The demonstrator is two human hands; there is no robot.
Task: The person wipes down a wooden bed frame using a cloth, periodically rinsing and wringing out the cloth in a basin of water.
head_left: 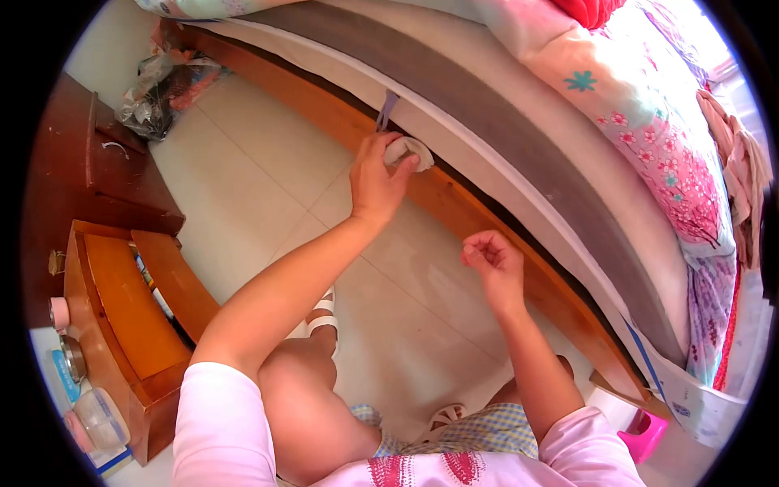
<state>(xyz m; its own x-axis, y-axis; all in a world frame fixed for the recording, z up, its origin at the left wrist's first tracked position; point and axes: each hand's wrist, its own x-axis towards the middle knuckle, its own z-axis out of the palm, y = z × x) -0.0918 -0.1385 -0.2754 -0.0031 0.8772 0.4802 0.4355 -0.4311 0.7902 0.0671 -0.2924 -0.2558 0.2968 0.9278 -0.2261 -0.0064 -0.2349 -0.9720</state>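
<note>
Holding a whitish roll (421, 149) beside the wooden bed rail (446, 200), the left hand (376, 180) has its grip clamped on it; the right hand (498, 266), its grip curled together, hangs near the rail.

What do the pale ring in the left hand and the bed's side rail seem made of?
Pale ring: perhaps plastic tape, fairly matte, from its whitish curved band; fabric possible. Side rail: probably varnished wood, from its orange colour and soft sheen.

- bags (154, 109) near dark cabinet (122, 174)
- wooden chest (122, 312)
- clear tub (108, 415) beside the chest
- flowered quilt (649, 154), upper right
- tan cloth (734, 162) beside quilt
- pink object (645, 437), lower right
</note>
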